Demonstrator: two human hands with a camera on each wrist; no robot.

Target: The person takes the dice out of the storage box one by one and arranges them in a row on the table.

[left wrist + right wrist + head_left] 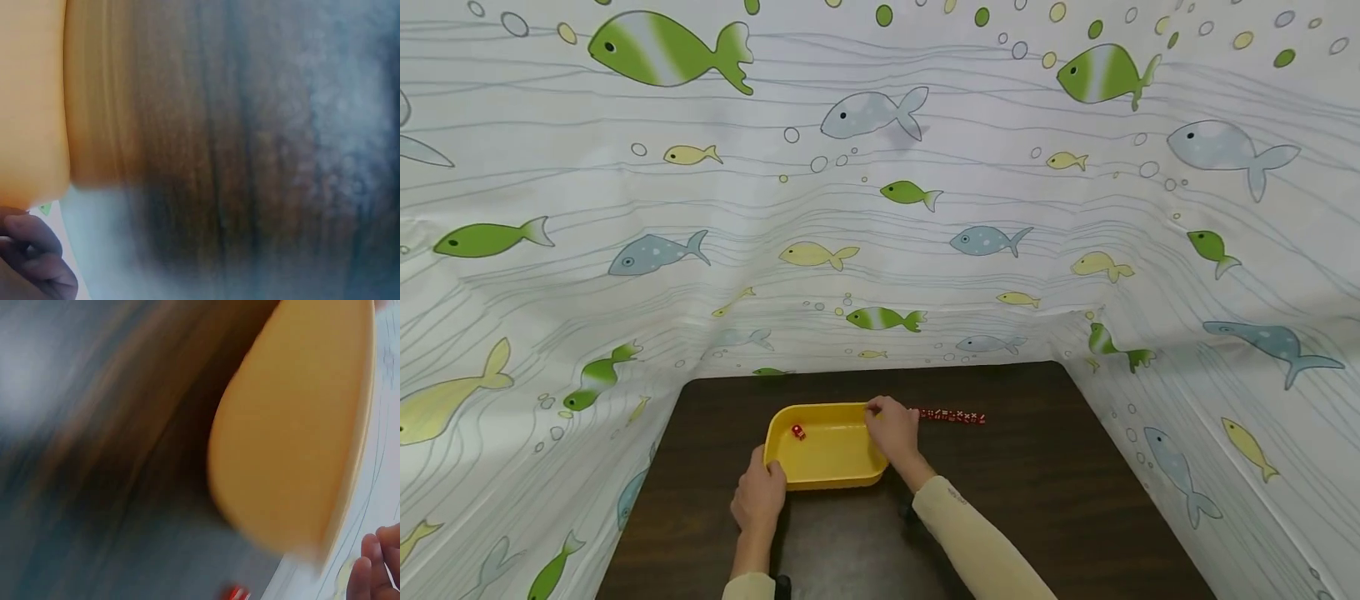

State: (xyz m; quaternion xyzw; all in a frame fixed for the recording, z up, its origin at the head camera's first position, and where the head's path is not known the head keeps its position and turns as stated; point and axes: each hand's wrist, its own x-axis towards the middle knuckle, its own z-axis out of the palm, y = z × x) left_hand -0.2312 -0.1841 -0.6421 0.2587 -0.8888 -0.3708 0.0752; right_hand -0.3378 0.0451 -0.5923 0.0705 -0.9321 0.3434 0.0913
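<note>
A shallow yellow tray point(827, 467) is near the middle of the table. My left hand point(758, 496) grips its left side, the thumb by the near left corner; some of its fingers show low in the left wrist view. Over the tray's right end is my right hand point(895, 429), its fingertips drawn together at the far right corner. In the right wrist view its fingers point(372, 562) are bent, and whether anything sits between them is hidden. Inside the tray, toward the far left, lies something small and red with white marks, like dice point(798, 432).
Several small red dice point(952, 416) with white marks form a tight row on the dark wooden table point(1037, 500), right of the tray. A white fish-printed sheet point(880, 275) rises behind and at both sides of the table.
</note>
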